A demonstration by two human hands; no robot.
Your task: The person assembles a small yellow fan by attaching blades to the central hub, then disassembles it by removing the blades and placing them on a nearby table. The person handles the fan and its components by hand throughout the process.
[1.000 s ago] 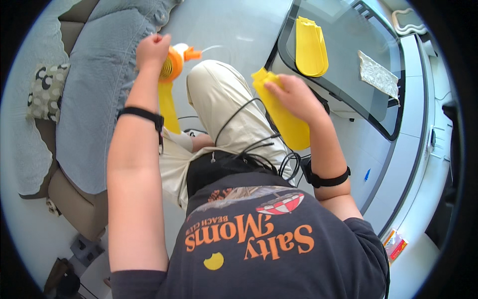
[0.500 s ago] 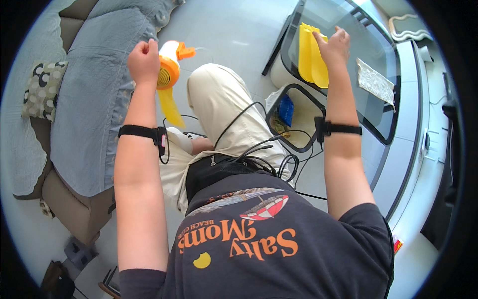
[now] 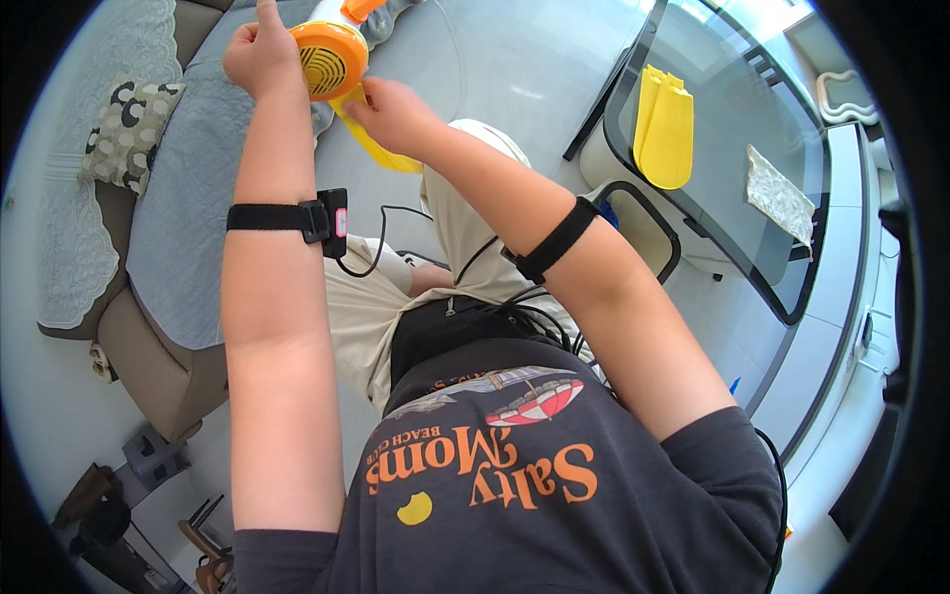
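Close beside the couch, my left hand (image 3: 263, 55) is closed at an orange-and-white device (image 3: 331, 61) with a round, ringed vent, its thumb pointing up. The fingers that grip the device are largely hidden behind the hand. A flat yellow strip (image 3: 384, 150) hangs down from the device's underside. My right hand (image 3: 389, 115) has its fingers curled at the strip's upper part, just below the vent. On the glass table at the right lie flat yellow pieces with rounded ends (image 3: 664, 139), partly overlapping.
A glass-topped table (image 3: 727, 188) with a dark rim stands right, bearing a crumpled whitish cloth (image 3: 779, 198). Under its near corner is an open bin (image 3: 648, 233). The couch (image 3: 188, 198) with a patterned cushion (image 3: 129, 134) is left. Black cables (image 3: 529, 317) lie over my lap.
My right hand has left the yellow pieces on the table and come across to the strip on the device. The left hand and device have moved farther away, toward the upper edge.
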